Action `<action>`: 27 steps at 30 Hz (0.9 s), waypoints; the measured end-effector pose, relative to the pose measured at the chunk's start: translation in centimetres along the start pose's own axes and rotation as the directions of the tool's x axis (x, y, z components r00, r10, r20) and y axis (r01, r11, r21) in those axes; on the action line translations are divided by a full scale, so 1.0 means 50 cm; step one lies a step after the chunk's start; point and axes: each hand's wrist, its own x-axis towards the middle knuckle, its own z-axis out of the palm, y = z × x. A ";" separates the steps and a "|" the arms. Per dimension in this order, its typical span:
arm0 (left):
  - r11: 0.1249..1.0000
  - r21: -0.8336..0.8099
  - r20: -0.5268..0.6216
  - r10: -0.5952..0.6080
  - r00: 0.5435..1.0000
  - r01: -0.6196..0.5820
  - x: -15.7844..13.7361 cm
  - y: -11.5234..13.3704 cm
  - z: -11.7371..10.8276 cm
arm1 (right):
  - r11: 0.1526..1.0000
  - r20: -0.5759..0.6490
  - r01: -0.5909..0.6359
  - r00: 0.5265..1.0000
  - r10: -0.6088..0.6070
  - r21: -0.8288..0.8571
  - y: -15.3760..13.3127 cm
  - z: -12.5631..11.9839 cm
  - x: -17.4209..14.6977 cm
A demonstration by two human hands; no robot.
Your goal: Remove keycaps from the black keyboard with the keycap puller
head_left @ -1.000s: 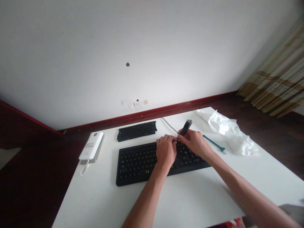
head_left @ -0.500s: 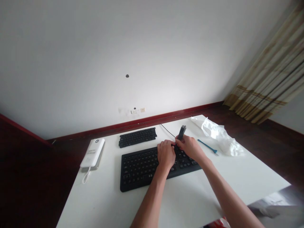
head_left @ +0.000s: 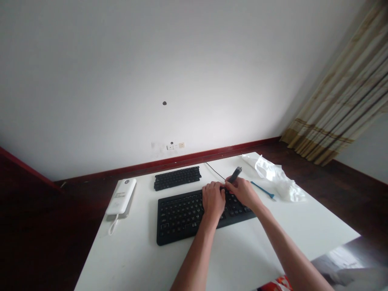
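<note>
A black keyboard (head_left: 178,216) lies on the white table, tilted slightly across it. Over its rear edge, near the middle, my left hand (head_left: 214,201) is bent, with the fingers close together and pressed onto it. Just to the right, my right hand (head_left: 241,190) is closed around a dark stick-like tool (head_left: 235,174) with a shiny upper end, leaning up and to the right. The tool's lower end is hidden by my fingers, close to my left fingertips. Behind the keyboard lies a separate black key panel (head_left: 177,178).
On the left, a white power bank (head_left: 121,197) with a strap lies on a flat grey object. To the right are a blue pry tool (head_left: 263,190) and crumpled white plastic (head_left: 277,178). A thin black cable (head_left: 215,171) runs off the table's rear edge.
The dark tool leans further to the right than before. Both hands stay at the keyboard's rear edge, and the whole view has shifted slightly.
</note>
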 end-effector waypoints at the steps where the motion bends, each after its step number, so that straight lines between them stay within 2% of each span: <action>1: 1.000 0.004 -0.003 0.000 1.000 0.000 0.001 0.000 0.001 | 0.999 0.004 0.014 1.000 -0.014 -0.052 -0.008 -0.001 0.005; 4: 1.000 0.008 -0.015 -0.003 1.000 0.003 0.003 -0.001 0.003 | 0.982 0.033 0.026 0.999 -0.020 -0.188 -0.028 -0.008 0.025; 7: 1.000 0.011 -0.016 -0.011 1.000 0.011 0.006 -0.001 0.005 | 0.969 0.058 0.003 0.998 0.011 -0.247 -0.036 -0.012 0.046; 14: 1.000 -0.003 -0.019 -0.015 1.000 0.015 0.009 -0.003 0.009 | 0.965 0.117 -0.055 0.989 0.088 -0.256 -0.029 -0.015 0.084; 19: 1.000 -0.004 -0.022 -0.017 1.000 0.017 0.010 -0.006 0.012 | 0.977 0.129 -0.126 0.980 0.149 -0.172 -0.027 -0.020 0.080; 21: 1.000 -0.006 -0.023 -0.018 1.000 0.018 0.010 -0.005 0.011 | 0.985 0.107 -0.100 0.988 0.115 -0.139 -0.021 -0.024 0.070; 23: 1.000 -0.006 -0.022 -0.015 1.000 0.015 0.009 -0.003 0.009 | 0.992 0.036 -0.065 0.997 0.069 -0.106 -0.009 -0.028 0.058; 27: 1.000 -0.007 -0.027 -0.015 1.000 0.014 0.005 0.005 0.003 | 0.996 -0.100 -0.056 0.993 0.063 0.073 0.036 -0.028 0.037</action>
